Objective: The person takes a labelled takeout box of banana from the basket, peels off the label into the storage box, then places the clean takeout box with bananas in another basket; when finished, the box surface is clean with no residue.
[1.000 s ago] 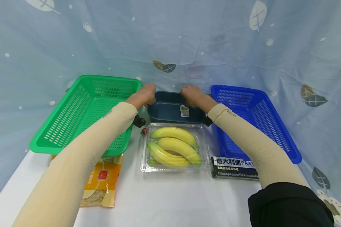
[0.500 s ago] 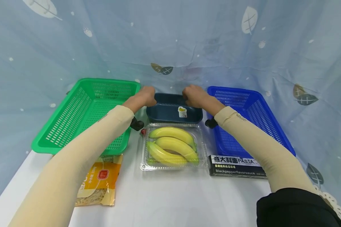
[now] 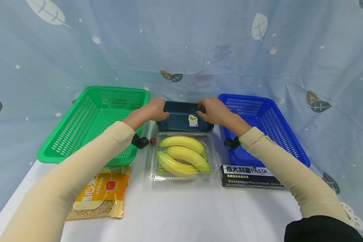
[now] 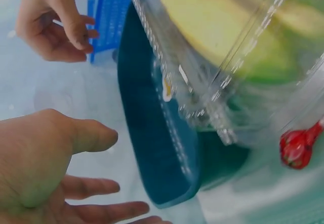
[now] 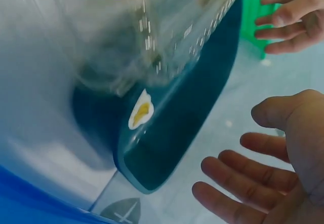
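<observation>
While fingers (image 5: 243, 184) hover near — tray (image 3: 179, 123) rests.

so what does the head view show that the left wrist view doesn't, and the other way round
Only the head view: the orange bag, the pasta box and the sleeves.
Only the left wrist view: the palm side of the left hand, and a gap between its thumb and the tray.
Both: the hands, the tray, the bananas in a clear box, the blue basket, and a red item, partly hidden in the head view.
</observation>
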### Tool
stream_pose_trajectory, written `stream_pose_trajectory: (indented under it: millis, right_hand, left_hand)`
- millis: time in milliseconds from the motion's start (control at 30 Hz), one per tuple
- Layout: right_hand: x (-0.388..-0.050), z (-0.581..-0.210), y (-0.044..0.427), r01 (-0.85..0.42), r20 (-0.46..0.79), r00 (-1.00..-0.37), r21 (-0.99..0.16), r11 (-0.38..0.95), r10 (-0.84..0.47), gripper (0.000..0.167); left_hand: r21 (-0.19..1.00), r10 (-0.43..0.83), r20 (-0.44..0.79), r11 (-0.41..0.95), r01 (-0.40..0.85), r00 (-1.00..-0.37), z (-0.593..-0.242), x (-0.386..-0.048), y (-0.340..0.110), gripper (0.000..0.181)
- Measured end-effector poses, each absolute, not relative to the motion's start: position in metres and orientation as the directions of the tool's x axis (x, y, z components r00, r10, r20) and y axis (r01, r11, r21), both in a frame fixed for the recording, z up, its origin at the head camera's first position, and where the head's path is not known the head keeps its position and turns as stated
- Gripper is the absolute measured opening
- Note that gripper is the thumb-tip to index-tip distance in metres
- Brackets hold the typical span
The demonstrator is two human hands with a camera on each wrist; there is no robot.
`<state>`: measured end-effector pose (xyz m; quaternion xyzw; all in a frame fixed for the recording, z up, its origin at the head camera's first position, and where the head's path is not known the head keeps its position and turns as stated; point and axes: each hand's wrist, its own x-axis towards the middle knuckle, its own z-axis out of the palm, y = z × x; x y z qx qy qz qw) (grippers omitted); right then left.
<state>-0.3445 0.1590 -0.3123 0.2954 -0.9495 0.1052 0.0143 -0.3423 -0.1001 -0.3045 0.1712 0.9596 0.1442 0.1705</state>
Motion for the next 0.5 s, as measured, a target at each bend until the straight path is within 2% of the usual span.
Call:
stream_pose_trajectory:
  millis: [267, 500]
  right_hand:
    - [-0.309, -0.307, 0.168, -0.522, 0.14, -0.852, -0.278, 0.806, -0.504, 0.032]
    - [-0.284, -0.303, 0.173, -0.512, 0.177, -0.859, -0.321, 0.797, -0.48, 0.035]
  left_hand:
    - [0.436, 0.399, -0.269, 0.862, 0.259, -0.877, -0.3, -0.311, -0.107, 0.065]
    - [0.456, 0.399, -0.222, 0.849, 0.267, -0.89, -0.3, -0.288, -0.113, 0.066]
